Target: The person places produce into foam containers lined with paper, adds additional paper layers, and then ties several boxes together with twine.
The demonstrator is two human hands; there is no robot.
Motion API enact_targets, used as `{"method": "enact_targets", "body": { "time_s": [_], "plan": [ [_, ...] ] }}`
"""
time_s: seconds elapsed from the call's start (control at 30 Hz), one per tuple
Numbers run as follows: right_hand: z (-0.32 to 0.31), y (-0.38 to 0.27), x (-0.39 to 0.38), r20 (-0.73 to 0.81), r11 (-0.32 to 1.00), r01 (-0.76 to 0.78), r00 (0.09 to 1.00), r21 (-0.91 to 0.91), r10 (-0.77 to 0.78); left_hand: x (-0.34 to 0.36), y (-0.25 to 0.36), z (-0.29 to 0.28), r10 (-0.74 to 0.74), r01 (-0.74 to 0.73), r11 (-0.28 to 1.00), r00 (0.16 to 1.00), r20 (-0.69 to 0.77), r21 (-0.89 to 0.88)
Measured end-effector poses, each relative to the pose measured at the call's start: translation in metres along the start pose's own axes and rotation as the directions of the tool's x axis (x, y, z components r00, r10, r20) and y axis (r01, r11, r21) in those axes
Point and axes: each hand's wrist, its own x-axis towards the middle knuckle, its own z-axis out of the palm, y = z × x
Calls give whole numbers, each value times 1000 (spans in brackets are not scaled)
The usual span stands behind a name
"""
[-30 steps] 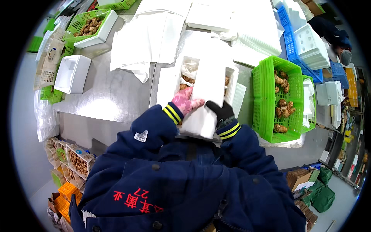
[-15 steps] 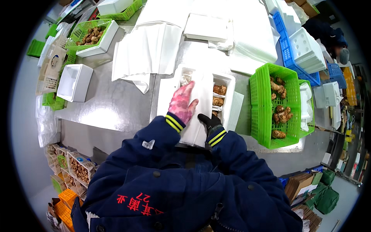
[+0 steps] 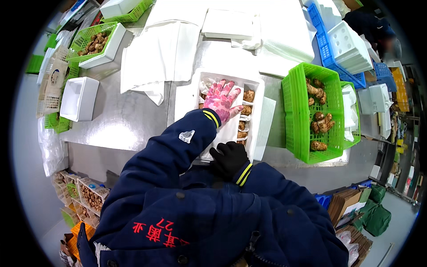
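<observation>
We are in a produce packing room, at a long stainless steel counter (image 3: 120,120) where brown knobbly mushrooms (image 3: 318,120) sit in green plastic crates (image 3: 311,113) and go into white foam boxes (image 3: 231,115). Around us we see stacks of more foam boxes (image 3: 351,42), blue crates (image 3: 327,42), sheets of white paper (image 3: 160,53), and flattened cardboard (image 3: 344,204) on the floor. We wear a dark padded work jacket (image 3: 213,213) and gloves.

Box contents (image 3: 247,111) partly under left hand (image 3: 221,99)
</observation>
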Motion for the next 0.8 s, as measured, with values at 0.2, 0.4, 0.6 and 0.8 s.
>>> {"method": "enact_targets", "body": {
  "time_s": [0.2, 0.4, 0.6, 0.8],
  "plan": [
    [7, 9, -6, 45, 999, 24, 999, 37, -25, -5, -3, 13, -13, 11, 999, 998, -68, -38],
    [-7, 12, -9, 17, 999, -27, 999, 39, 27, -5, 3, 10, -71, 71, 997, 996, -53, 2],
    [-26, 24, 1, 7, 997, 17, 1000, 77, -17, -8, 15, 9, -2, 0, 1000, 998, 62, 31],
    [-37, 71, -4, -323, 945, -217, 901, 246, 291, -4, -32, -4, -318, -29, -212, 947, 40, -977]
  ]
}}
